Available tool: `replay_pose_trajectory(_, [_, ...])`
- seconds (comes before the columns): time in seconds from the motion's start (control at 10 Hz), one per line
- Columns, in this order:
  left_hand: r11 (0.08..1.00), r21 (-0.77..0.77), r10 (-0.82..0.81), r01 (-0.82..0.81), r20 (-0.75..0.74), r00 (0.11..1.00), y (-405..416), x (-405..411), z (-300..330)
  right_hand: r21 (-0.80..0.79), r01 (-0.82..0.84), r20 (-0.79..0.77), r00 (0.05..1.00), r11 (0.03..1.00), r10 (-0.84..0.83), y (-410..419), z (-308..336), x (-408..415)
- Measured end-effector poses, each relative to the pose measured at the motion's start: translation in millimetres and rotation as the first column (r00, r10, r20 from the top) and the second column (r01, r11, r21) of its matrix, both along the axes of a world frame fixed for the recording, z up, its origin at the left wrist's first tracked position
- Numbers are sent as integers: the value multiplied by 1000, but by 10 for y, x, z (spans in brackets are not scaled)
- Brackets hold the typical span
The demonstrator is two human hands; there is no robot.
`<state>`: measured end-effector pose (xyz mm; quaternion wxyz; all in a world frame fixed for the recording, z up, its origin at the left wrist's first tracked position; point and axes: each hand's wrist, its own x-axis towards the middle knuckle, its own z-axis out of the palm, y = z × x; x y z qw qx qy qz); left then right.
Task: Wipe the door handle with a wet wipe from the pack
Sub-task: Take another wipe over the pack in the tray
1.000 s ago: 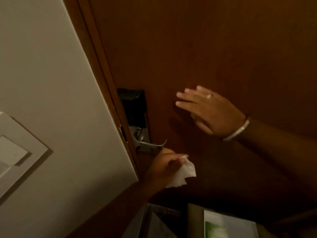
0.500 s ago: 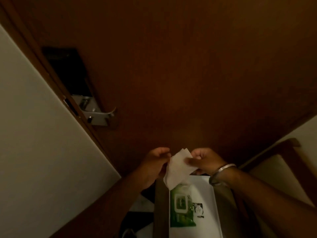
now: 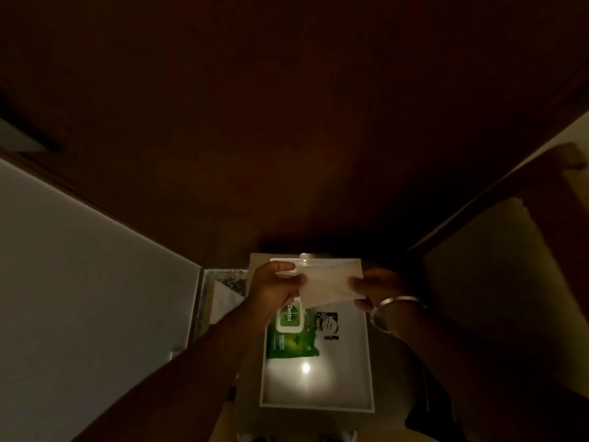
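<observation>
We look down at a tray point(image 3: 363, 371) on a counter point(image 3: 251, 362) set against a door point(image 3: 287, 138). A pack of wipes point(image 3: 288, 339) lies in the tray's left half, a printed mark point(image 3: 326, 323) just to its right. Above the tray's far end, our left hand point(image 3: 274, 290) and right hand point(image 3: 379, 290) stretch a wipe point(image 3: 328, 283) between them. A wall point(image 3: 79, 298) stands left, a chair point(image 3: 510, 266) right.

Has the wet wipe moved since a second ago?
Yes. The wet wipe has gone from beside the door handle down over the white tray, now stretched between both hands, above the green pack.
</observation>
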<state>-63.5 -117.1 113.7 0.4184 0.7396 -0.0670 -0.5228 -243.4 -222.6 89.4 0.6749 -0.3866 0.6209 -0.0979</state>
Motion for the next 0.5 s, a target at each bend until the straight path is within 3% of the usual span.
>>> replay_pose_trajectory(0.2, [998, 52, -46, 43, 78, 996, -351, 47, -1087, -73, -52, -124, 991, 996, 42, -199, -1048, 157])
replay_pose_trajectory(0.3, [995, 34, -95, 93, 71, 993, -389, 59, -1420, -96, -285, -369, 900, 954, 232, -244, -1322, 153])
replay_pose_trajectory(0.4, [977, 31, -215, 213, 145, 966, -346, 96, -1583, -151, -565, -704, 638, 811, 313, -106, -1330, 100])
replay_pose_trajectory(0.5, [905, 140, -426, 403, 339, 839, -168, 150, -1516, -200, -572, -722, 635, 796, 274, 64, -1193, 79])
